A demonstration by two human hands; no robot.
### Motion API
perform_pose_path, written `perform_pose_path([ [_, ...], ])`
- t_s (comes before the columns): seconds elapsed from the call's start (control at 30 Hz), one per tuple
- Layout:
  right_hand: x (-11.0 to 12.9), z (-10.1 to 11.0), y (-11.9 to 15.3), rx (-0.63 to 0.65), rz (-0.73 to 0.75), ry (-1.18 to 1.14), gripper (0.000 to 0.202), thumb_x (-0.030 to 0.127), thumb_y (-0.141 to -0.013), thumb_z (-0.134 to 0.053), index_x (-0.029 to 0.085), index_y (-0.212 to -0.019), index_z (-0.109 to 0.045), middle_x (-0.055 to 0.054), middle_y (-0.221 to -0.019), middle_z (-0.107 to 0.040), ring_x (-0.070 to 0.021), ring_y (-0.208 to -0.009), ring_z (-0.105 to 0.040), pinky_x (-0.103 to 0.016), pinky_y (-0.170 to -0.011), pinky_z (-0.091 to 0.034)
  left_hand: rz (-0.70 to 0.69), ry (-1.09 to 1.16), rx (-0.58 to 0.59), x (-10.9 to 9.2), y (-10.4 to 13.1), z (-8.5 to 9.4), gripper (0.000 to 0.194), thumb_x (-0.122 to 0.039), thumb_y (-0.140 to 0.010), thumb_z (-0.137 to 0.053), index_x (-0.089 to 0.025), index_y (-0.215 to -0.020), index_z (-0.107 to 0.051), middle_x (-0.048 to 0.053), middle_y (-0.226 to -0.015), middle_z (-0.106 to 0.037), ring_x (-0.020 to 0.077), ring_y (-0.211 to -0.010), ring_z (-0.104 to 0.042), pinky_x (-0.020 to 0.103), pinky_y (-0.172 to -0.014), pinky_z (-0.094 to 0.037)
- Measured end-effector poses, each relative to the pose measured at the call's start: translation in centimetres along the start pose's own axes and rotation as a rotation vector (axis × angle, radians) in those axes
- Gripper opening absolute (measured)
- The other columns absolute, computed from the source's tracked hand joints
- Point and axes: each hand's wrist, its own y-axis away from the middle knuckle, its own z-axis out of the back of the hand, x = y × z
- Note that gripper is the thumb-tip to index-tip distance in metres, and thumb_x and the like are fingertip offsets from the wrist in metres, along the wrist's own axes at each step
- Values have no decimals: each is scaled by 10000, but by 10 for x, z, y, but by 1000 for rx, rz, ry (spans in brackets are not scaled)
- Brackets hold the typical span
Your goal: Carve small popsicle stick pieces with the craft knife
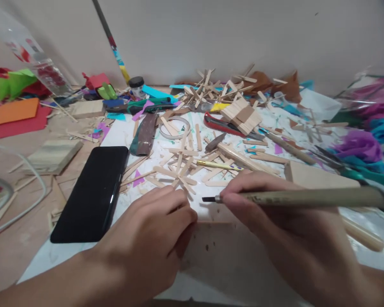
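My right hand (294,226) grips a wood carving chisel (288,198) by its long wooden handle. The chisel's short dark blade points left, above the white sheet. My left hand (156,230) is closed, with its fingers curled at the left edge of a pale wooden board (211,256). The board lies low in front of me, with a thin brown far edge and a few dark specks; my hand hides part of it. Just beyond my left fingers, several craft sticks (179,175) lie in a star-like heap. The blade is apart from the board.
A black phone (92,192) lies left of my left hand. Behind are a red utility knife (222,124), a tape ring (174,128), a pile of sticks (208,91) and a pencil (220,165). Green-handled scissors (355,168) and purple paper flowers (358,147) are at right.
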Motion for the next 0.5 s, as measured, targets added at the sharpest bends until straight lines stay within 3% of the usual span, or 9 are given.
perform_pose_path([
  [0.1, -5, -3, -2, 57, 37, -14, 252, 294, -1083, -672, 289, -835, -718, 58, -692, -717, -115, -596, -683, -198, -558, -560, 14, 1, -1, 1, 1, -1, 255, -98, -1016, -541, -179, -865, -730, 35, -902, -714, 191, -824, -627, 356, -753, -494],
  [0.2, -12, 0, 3, 77, 63, 16, 201, 285, -1077, -643, 306, -885, -700, 55, -663, -704, -127, -513, -637, -223, -450, -504, -5, -10, -13, 1, -1, -1, 260, -89, -992, -539, -186, -872, -748, 40, -950, -753, 201, -874, -673, 352, -792, -533],
  [0.33, -17, 5, 5, 205, 137, 86, 202, 274, -1081, -614, 291, -887, -668, 15, -700, -775, -170, -559, -733, -240, -414, -500, -83, -39, -17, -1, -7, 0, 354, -24, -944, -452, -198, -768, -705, 36, -897, -764, 181, -822, -682, 327, -758, -527],
  [0.5, -14, 2, -1, 312, 196, 57, 236, 274, -1098, -617, 279, -866, -661, 15, -686, -760, -164, -551, -732, -232, -421, -515, 11, -8, 59, -1, -3, 2, 324, -64, -1018, -473, -189, -897, -747, 20, -893, -723, 164, -821, -664, 306, -763, -512],
])
